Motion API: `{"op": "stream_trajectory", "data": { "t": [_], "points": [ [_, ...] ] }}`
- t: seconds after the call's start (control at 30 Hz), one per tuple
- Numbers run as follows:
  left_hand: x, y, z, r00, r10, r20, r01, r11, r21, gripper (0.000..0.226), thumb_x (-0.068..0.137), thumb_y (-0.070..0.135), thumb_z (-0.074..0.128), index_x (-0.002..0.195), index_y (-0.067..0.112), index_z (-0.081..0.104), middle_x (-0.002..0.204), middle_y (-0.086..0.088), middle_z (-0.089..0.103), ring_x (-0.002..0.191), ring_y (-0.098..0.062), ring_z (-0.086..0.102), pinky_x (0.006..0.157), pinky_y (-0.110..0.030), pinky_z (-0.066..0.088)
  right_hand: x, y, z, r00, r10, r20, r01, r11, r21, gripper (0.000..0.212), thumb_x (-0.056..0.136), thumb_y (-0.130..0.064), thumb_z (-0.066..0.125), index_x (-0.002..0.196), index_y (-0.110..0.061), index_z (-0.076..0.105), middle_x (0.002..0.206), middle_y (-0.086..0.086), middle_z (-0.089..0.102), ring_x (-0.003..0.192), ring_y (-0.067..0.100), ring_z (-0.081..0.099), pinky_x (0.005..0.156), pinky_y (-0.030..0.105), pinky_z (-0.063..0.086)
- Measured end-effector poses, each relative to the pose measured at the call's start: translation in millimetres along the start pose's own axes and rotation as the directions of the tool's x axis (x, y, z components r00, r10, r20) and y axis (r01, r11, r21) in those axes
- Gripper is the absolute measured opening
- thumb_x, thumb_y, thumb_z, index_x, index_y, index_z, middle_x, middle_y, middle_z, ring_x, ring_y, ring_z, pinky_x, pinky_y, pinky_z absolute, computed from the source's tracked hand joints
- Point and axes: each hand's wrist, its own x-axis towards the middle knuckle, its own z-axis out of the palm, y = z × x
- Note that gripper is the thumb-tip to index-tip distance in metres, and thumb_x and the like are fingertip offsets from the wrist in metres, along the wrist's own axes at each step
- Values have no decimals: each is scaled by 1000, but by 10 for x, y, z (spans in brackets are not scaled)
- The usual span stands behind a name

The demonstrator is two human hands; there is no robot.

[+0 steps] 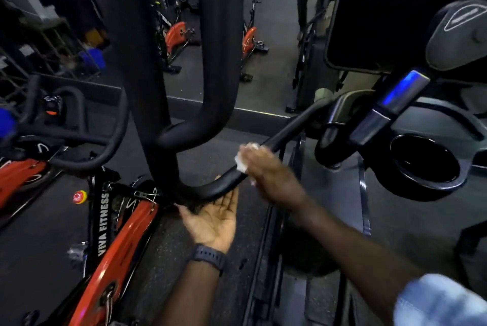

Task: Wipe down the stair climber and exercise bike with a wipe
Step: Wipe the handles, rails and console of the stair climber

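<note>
1. One wide-angle view, taken from the person's head, looks forward and steeply down.
2. It sits close over the stair climber handrail point(266, 149), which crosses mid-frame, with both forearms reaching in from the bottom edge.
3. The lens bends straight lines near the edges.
4. Farther off, along the top, a mirror wall point(274, 36) faces the camera.

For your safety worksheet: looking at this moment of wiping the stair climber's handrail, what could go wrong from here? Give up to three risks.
1. The right hand bunches the wipe small on the handrail, so parts of the rail may be missed.
2. The open left hand lies under the rail's bend, with no grip; it could be bumped as the wipe comes down.
3. The red exercise bike stands close by on the left, easy to knock against.
</note>
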Motion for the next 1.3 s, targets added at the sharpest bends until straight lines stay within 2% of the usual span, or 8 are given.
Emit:
{"op": "stream_trajectory", "data": {
  "t": [0.13, 0.33, 0.53, 0.73, 0.83, 1.07, 1.2, 1.3],
  "points": [
    [90, -161, 114, 998, -60, 20, 62, 995, -83, 62, 87, 48, 44, 116, -4, 61, 124, -28, 64, 120, -39, 59, 107, -55, 41, 325, 624, -266, 811, 538, -231, -562, 826, -48, 41, 101, -21, 37, 120, 5, 64, 126, 24, 62, 121, 43, 57, 107, 57, 37],
    [362, -264, 30, 959, -164, 230, 151, 986, 72, 41, 73, 35, 63, 98, 6, 78, 105, -11, 71, 76, -20, 70, 59, -27, 57, 57, -172, -189, 990, -83, 117, 78, 996, 42, 62, 97, -51, 44, 141, -6, 49, 147, 11, 48, 141, 26, 37, 120, 48, 18],
    [740, -100, -180, 883, -252, 396, 209, 966, 150, 84, 88, 66, 58, 123, -10, 63, 139, -26, 56, 130, -39, 55, 105, -56, 46, 250, 837, -296, 834, 531, -150, -547, 831, -101, 80, 94, -72, 25, 112, -6, 69, 114, 10, 69, 121, 30, 58, 110, 52, 30],
    [1054, -75, -274, 631, -280, 723, 156, 959, 235, 72, 83, 53, 69, 128, -3, 62, 131, -21, 63, 121, -33, 62, 108, -42, 45, 78, -250, 155, 952, 246, -183, -229, 967, 107, 71, 99, -61, 20, 135, -12, 56, 137, 6, 56, 138, 18, 41, 121, 43, 7],
    [1026, 17, -251, 638, -330, 696, 123, 936, 330, 46, 90, 38, 53, 104, 1, 76, 107, -11, 74, 103, -24, 67, 95, -35, 50, -26, -520, 274, 970, 204, -133, -190, 976, 109, 66, 100, -58, 23, 141, -14, 48, 152, 2, 42, 147, 18, 25, 122, 46, 1],
    [869, 540, -139, 565, -518, 642, 176, 836, 520, 105, 91, 79, 30, 144, -10, 39, 147, -24, 48, 141, -35, 43, 122, -41, 28, 271, -640, -6, 775, 629, -67, -624, 778, 81, 61, 102, -46, 22, 139, -8, 50, 147, 10, 46, 145, 25, 28, 121, 47, 10],
    [730, 737, -214, 574, -484, 660, 91, 839, 536, 104, 79, 88, 32, 118, -3, 66, 105, -15, 70, 91, -28, 68, 67, -34, 59, 33, -1336, 360, 924, 369, -102, -364, 929, 65, 89, 89, -77, 19, 148, -13, 37, 151, 5, 38, 147, 17, 22, 121, 33, 4],
    [699, 828, -237, 618, -460, 638, 9, 815, 579, 114, 81, 87, 34, 138, -12, 45, 131, -24, 62, 123, -33, 61, 105, -43, 49, 2, -942, 193, 872, 473, -126, -475, 880, 23, 94, 86, -81, 13, 152, -16, 29, 159, 2, 26, 149, 9, 9, 122, 46, 1]
  ]
}}
